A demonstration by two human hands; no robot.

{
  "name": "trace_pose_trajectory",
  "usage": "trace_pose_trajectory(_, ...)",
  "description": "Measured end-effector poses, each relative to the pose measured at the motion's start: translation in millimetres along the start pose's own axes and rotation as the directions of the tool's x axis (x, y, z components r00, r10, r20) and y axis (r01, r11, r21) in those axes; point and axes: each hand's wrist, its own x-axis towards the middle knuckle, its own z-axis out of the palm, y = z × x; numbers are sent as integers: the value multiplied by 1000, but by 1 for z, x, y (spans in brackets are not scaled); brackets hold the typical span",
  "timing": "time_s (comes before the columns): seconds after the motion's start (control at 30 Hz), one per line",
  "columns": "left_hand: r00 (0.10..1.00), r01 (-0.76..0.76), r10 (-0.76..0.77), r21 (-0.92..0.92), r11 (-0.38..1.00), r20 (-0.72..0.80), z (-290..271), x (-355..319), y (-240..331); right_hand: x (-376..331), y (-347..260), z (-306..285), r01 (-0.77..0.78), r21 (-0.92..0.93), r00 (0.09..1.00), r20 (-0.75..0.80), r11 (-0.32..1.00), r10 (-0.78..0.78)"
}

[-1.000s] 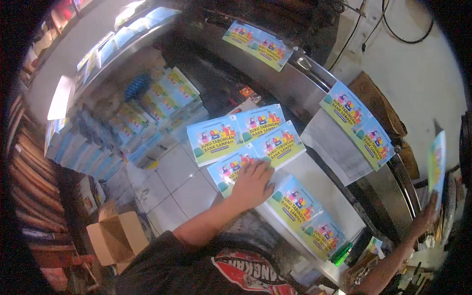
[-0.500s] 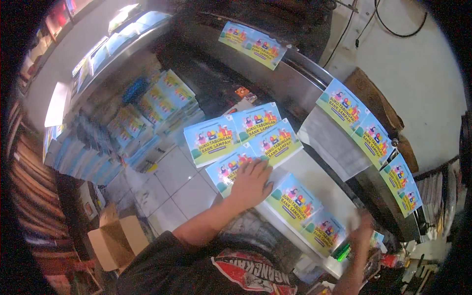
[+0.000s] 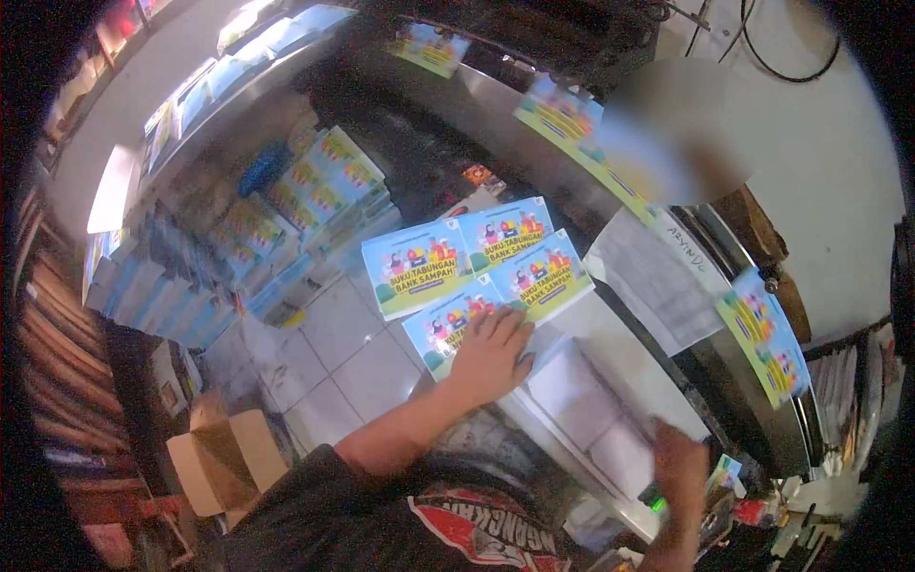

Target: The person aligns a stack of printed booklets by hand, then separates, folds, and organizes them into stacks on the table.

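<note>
My left hand lies with fingers outstretched on a printed booklet cover, blue and yellow with cartoon figures. Similar covers lie beside it: one on the left, one behind and one at its fingertips. To the right is a stack of sheets on the pale table, white and grey side up. My right hand is at the stack's near right end, smeared by motion; its fingers cannot be made out. Beside that hand shows a small bright green thing.
Along a curved metal rail behind the table hang more covers, some blurred, and a white sheet. Tall piles of printed booklets stand on the left. An open cardboard box sits at the lower left, near the tiled floor.
The printed covers on top of the right-hand stack are gone from view, leaving white and grey sheets. Covers on the rail have shifted up and left. My left hand has barely moved.
</note>
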Motion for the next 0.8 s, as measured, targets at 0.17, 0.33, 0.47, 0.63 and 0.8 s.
trace_pose_trajectory(0.17, 1000, 5, -5, -7, 1000, 13, -1, 1, -2, -7, 153, -67, -321, 272, 664, -619, 907, 420)
trace_pose_trajectory(0.33, 999, 19, -19, -2, 1000, 36, -1, 3, 2, -12, 258, -107, -373, -280, 488, -870, 885, -70)
trace_pose_trajectory(0.47, 999, 20, -19, -14, 1000, 29, -1, 1, 0, -3, 290, -28, -220, 365, 610, -672, 904, 420)
trace_pose_trajectory(0.63, 1000, -4, 4, -10, 1000, 23, -2, 2, 1, -19, 292, 7, -267, -137, 751, -650, 954, 117)
trace_pose_trajectory(0.8, 999, 4, -4, -13, 1000, 39, -4, 3, 1, -14, 243, 17, -160, 635, 705, -462, 756, 538)
